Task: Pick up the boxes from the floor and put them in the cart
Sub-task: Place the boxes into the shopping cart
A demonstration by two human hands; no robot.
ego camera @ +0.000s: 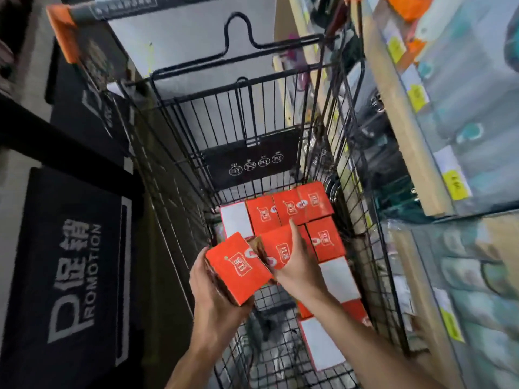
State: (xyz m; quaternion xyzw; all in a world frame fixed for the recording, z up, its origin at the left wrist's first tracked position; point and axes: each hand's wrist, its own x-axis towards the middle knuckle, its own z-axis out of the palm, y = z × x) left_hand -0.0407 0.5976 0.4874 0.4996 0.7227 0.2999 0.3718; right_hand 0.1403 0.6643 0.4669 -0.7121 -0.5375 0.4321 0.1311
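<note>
A black wire cart [179,164] stands in front of me with several red boxes [303,204] stacked at its far end and along its right side. Both my hands reach down inside the basket. My left hand [213,299] grips a red box [238,270] from below, holding it tilted above the cart's wire floor. My right hand [295,265] is closed on a second red box [276,247], thumb on its far side, just above the stacked ones. The two held boxes touch each other.
Wooden store shelves [398,113] with packaged goods and yellow price tags run close along the cart's right side. A black display stand marked PROMOTION [73,279] stands on the left. Grey floor shows beyond the cart's handle.
</note>
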